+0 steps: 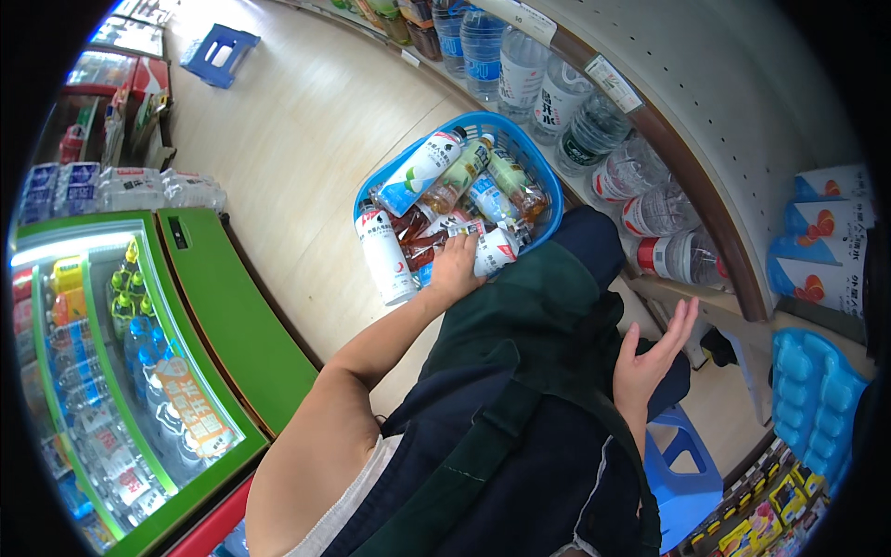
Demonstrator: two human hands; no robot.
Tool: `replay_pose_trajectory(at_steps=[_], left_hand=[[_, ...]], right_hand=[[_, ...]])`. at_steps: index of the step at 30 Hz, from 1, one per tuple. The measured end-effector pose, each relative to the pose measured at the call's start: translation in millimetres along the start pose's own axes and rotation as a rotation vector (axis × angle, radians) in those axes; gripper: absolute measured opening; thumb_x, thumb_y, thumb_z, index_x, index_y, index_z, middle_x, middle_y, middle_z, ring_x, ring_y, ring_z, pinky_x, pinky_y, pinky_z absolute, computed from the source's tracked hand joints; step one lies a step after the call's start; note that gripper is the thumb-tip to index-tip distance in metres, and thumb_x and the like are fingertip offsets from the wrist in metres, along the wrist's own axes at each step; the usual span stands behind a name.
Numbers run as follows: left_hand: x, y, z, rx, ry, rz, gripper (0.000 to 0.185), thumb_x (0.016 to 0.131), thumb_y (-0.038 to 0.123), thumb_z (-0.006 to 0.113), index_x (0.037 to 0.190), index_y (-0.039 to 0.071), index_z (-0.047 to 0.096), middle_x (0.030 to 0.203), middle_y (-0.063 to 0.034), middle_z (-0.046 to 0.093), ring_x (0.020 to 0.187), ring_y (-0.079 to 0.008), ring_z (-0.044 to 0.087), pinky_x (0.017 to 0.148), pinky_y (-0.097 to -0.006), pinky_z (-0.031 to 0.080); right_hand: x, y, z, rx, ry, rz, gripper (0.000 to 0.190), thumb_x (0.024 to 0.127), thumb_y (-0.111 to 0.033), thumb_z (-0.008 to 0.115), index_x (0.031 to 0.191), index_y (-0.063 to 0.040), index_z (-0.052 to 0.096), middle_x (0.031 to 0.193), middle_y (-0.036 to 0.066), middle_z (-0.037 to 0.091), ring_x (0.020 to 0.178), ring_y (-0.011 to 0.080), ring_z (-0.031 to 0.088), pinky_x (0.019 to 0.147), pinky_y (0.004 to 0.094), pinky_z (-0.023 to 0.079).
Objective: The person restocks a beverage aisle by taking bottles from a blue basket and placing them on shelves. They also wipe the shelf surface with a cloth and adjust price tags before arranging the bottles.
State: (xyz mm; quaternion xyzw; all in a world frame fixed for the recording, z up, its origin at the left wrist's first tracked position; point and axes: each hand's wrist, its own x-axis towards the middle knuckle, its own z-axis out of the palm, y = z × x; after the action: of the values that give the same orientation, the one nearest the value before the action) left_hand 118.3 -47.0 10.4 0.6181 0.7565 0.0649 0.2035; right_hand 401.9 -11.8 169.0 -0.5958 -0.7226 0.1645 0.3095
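A blue plastic basket (553, 177) full of drink bottles stands on the floor before me. My left hand (456, 268) rests over its near rim, on or against the bottles; its fingertips are partly hidden among them, so a hold cannot be made out. Beside it lies a white-capped bottle (495, 252). A white-labelled bottle (385, 254) leans out over the basket's left side, and another with a blue and green label (421, 170) lies on top. My right hand (651, 355) is raised at the right, fingers apart and empty, near the shelf edge.
Large water bottles (550, 97) line the low shelf on the right. A green-framed drinks cooler (230, 306) stands at the left. One blue stool (219, 56) is far off on the floor, another (679, 473) at my right side. Blue-white cartons (818, 244) stand at far right.
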Motion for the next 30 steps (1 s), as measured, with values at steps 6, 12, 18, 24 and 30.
replay_pose_trajectory(at_steps=[6, 12, 18, 24, 30], left_hand=[[1, -1, -10, -0.139, 0.018, -0.052, 0.072, 0.058, 0.026, 0.077, 0.12, 0.003, 0.049, 0.107, -0.0184, 0.058, 0.1, -0.0336, 0.057, 0.087, -0.0405, 0.047], [1, 26, -81, -1.345, -0.099, -0.146, 0.059, 0.07, 0.016, 0.069, 0.121, 0.0, 0.045, 0.112, -0.0144, 0.059, 0.101, -0.0235, 0.059, 0.089, -0.0351, 0.047], [22, 104, -138, -2.238, -0.628, 0.473, 0.095, 0.07, 0.061, 0.07, 0.135, 0.002, 0.033, 0.121, -0.0211, 0.052, 0.113, -0.0329, 0.054, 0.098, -0.0465, 0.044], [59, 182, -151, -2.39, -1.044, 0.841, 0.102, 0.067, 0.081, 0.053, 0.131, 0.002, 0.039, 0.105, -0.0186, 0.055, 0.095, -0.0297, 0.06, 0.083, -0.0431, 0.052], [45, 212, -199, -1.835, -0.462, 0.546, 0.074, 0.087, 0.059, 0.047, 0.134, 0.002, 0.036, 0.117, -0.0163, 0.054, 0.104, -0.024, 0.057, 0.09, -0.0364, 0.047]], right_hand=[[-13, 6, -3, 0.087, -0.077, 0.027, 0.066, 0.08, 0.0, 0.058, 0.139, 0.002, 0.028, 0.146, 0.024, 0.023, 0.134, 0.0408, 0.026, 0.109, 0.0448, 0.023], [-3, 1, 6, 0.487, -0.383, 0.106, 0.072, 0.079, -0.002, 0.064, 0.141, -0.003, 0.026, 0.142, 0.02, 0.034, 0.128, 0.0323, 0.04, 0.101, 0.0414, 0.038], [25, -29, 13, 1.262, -0.935, 0.359, 0.091, 0.078, -0.009, 0.072, 0.146, -0.007, 0.012, 0.143, 0.016, 0.032, 0.13, 0.0271, 0.036, 0.104, 0.0398, 0.034], [34, -48, -13, 1.367, -0.872, 0.373, 0.106, 0.069, -0.024, 0.08, 0.146, -0.002, 0.01, 0.14, 0.01, 0.035, 0.129, 0.0219, 0.036, 0.106, 0.0366, 0.032], [36, -63, -35, 1.019, -0.365, 0.165, 0.096, 0.069, -0.018, 0.077, 0.141, 0.0, 0.017, 0.128, 0.014, 0.045, 0.121, 0.022, 0.045, 0.102, 0.035, 0.035]])
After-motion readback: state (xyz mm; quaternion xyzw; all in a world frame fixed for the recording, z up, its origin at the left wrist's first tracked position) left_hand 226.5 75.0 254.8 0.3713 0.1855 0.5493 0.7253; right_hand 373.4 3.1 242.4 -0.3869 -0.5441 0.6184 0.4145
